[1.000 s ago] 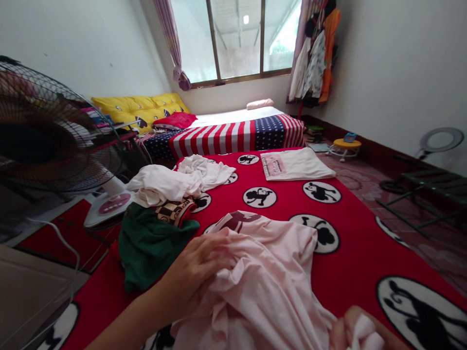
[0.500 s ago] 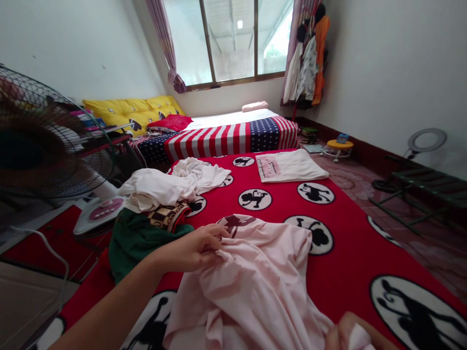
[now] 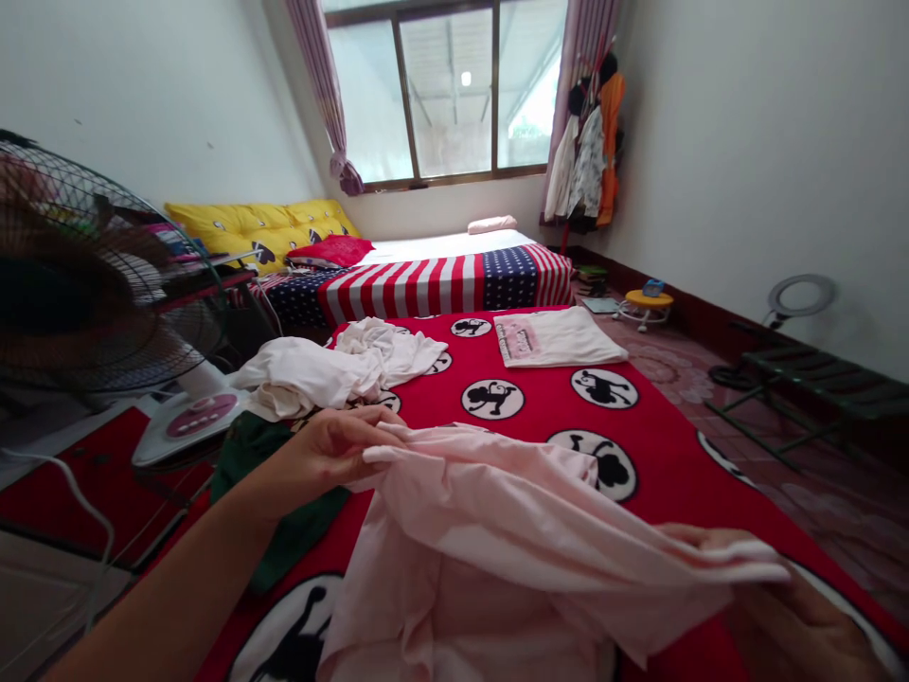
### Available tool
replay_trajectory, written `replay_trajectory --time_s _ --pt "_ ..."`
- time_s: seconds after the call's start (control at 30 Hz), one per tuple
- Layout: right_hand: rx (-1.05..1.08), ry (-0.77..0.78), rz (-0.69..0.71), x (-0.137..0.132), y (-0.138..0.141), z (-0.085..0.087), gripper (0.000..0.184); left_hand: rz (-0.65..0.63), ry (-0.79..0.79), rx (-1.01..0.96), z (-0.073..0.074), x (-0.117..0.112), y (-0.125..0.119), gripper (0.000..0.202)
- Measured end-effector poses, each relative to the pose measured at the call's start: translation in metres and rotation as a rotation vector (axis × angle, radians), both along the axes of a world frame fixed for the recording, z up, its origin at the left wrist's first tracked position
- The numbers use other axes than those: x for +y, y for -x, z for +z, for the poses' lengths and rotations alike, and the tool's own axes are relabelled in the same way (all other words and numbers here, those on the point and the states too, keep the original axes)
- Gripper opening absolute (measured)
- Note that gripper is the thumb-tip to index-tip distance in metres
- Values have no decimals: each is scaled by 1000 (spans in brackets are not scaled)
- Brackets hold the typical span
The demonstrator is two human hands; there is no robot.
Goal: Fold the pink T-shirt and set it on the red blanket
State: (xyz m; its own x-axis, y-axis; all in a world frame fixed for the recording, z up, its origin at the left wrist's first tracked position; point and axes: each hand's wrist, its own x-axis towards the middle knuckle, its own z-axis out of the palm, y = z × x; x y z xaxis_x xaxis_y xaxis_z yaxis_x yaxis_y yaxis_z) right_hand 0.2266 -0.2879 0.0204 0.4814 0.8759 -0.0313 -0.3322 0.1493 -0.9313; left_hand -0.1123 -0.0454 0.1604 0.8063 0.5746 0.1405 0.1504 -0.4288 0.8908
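A pale pink T-shirt is stretched between my two hands above a red blanket with monkey prints. My left hand pinches one end of its edge between thumb and fingers. At the lower right, my right hand grips the other end, with its fingers partly behind the cloth. The lower part of the shirt hangs down towards the blanket. Left of it lie a crumpled white garment and a green garment, the latter partly hidden by my left arm.
A folded white shirt lies at the blanket's far right. On the left stands an electric fan. Behind is a bed with a striped, starred cover. A green folding bench and a yellow stool stand on the right.
My right hand has come up and forward with its end of the shirt, drawing the edge out. My left hand has moved left and up, pulling the cloth off the blanket.
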Motion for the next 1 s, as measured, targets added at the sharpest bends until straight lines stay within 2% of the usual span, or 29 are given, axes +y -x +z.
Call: replay_trajectory --time_s 0.1,0.2,0.3,0.37,0.47,0.57,0.63,0.73,0.77,0.8,0.83,0.9,0.93,0.97,1.0 --pt "108 12 -168 13 -5 26 26 65 16 -84 4 -3 10 22" --pt "140 -3 -326 26 -1 49 30 189 39 -206 0 -8 16 17" --pt "102 -35 -424 36 1 63 20 368 82 -367 -7 -12 15 14" --pt "55 -45 -428 42 2 72 14 465 138 -427 -10 -15 12 20" --pt "-30 11 -304 49 8 86 18 445 223 -401 -7 -25 8 31" --pt "-245 101 -49 45 19 100 28 336 218 -228 0 -44 10 26" --pt "-516 161 206 36 28 106 41 236 158 -77 4 -58 18 34" --pt "-936 268 524 20 39 111 75 48 -53 150 2 -73 32 62" --pt "-1039 306 587 19 41 112 73 7 -149 226 0 -74 34 67" --pt "-1116 341 657 22 42 113 62 -25 -241 301 -2 -72 34 63" --pt "-1166 373 734 30 42 116 48 -64 -315 376 -4 -66 31 50" --pt "-1230 438 880 63 37 127 25 -139 -433 488 -2 -41 17 20" --pt "-1266 454 909 88 31 138 21 -160 -484 532 3 -23 7 14" --pt "-1364 487 841 116 25 154 17 -99 -574 533 13 -2 -5 16" --pt "-1493 534 652 146 17 174 17 -13 -685 526 29 20 -18 15"
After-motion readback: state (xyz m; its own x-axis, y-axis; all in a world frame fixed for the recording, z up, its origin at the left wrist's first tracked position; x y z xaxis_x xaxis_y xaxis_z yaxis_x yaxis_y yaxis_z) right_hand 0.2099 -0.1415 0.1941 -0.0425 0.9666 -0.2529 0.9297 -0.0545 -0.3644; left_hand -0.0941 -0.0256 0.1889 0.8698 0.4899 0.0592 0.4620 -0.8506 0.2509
